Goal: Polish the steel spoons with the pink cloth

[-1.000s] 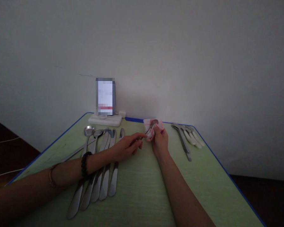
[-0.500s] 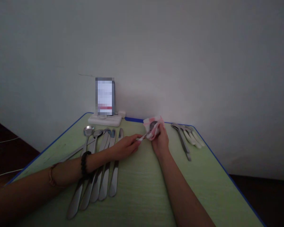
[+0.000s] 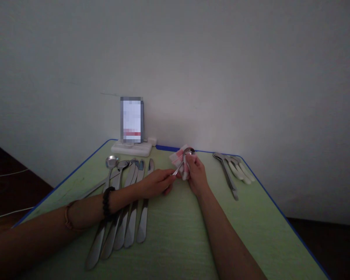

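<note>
My left hand (image 3: 156,182) pinches the handle of a small metal spoon (image 3: 183,158) above the green table (image 3: 175,233). My right hand (image 3: 195,175) is closed on a pink and white cloth (image 3: 178,157) bunched against the spoon's bowl. The spoon's bowl points up and away, near the table's far edge. A dark bead bracelet and a thin band sit on my left wrist.
A row of several knives and spoons (image 3: 125,206) lies under my left forearm. A second group of cutlery (image 3: 233,171) lies at the right. A phone (image 3: 132,119) stands on a white stand (image 3: 131,147) against the wall. Blue table edges run left and right.
The spoon's bowl has lifted out of the cloth and now shows above my right fingers. The cloth has shifted to the left of the bowl. Both hands stayed in place.
</note>
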The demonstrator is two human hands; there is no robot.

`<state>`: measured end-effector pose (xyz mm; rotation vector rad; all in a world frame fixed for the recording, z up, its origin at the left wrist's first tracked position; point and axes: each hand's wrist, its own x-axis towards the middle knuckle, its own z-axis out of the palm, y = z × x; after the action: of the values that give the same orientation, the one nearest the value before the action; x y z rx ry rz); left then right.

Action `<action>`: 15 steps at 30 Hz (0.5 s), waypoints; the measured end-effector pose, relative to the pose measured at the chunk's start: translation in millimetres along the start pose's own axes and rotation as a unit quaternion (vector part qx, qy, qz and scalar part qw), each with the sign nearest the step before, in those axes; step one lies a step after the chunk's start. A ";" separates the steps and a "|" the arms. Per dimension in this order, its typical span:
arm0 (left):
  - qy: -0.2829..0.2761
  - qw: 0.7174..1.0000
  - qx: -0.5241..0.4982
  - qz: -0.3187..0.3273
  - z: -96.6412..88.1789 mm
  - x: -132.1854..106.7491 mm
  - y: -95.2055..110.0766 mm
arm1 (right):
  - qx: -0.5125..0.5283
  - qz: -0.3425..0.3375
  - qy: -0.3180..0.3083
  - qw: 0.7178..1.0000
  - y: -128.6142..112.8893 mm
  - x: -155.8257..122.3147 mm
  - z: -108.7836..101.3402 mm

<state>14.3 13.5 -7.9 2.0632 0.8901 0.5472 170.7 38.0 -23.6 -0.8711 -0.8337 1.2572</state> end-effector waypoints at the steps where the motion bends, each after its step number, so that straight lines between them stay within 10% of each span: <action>1: 0.000 1.000 0.006 0.002 -0.1 -0.1 0.0 | -0.005 -0.003 -0.001 1.000 0.1 0.0 -0.3; 15: 0.002 1.000 0.002 -0.001 1.0 -1.3 0.1 | -0.021 0.010 -0.019 1.000 -1.7 0.6 1.0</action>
<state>14.1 11.9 -8.5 2.0657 0.8957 0.5497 170.6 38.5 -21.6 -0.8930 -0.8863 1.2813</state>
